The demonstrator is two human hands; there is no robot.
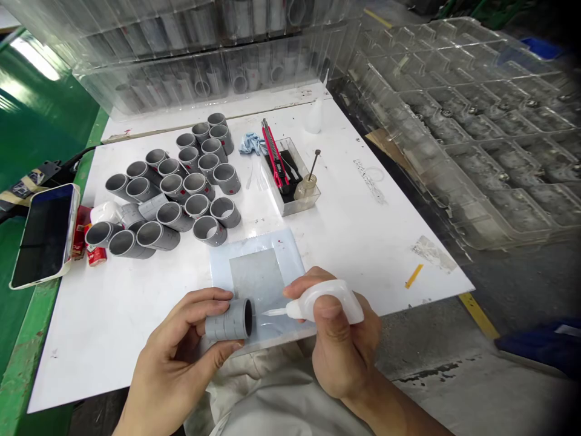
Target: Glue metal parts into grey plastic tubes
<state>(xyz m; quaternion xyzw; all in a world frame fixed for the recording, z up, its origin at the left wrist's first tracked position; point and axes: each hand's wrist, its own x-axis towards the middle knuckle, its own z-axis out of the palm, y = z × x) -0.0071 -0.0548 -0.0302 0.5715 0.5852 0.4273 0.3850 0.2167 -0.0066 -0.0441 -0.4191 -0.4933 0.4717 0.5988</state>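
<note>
My left hand (181, 345) grips a short grey tube (226, 320) between thumb and fingers, its open dark end facing right. In my right hand (340, 345) is a white squeeze bottle (338, 297) with a long thin nozzle. The nozzle tip points left at the tube's open end, a small gap apart from it. Beneath both lies a light blue sheet (293, 254) with a grey rectangular patch (256, 269) on it. Several more grey tubes (171, 215) stand in a cluster on the left part of the white table.
A clear box (290, 209) holds a red utility knife (273, 151) and a small jar (306, 188) with a stick. Behind are a blue crumpled cloth (253, 143) and another white bottle (313, 116). A phone (43, 236) leans at left. Clear plastic trays (218, 79) stand behind; more trays (476, 133) are at right.
</note>
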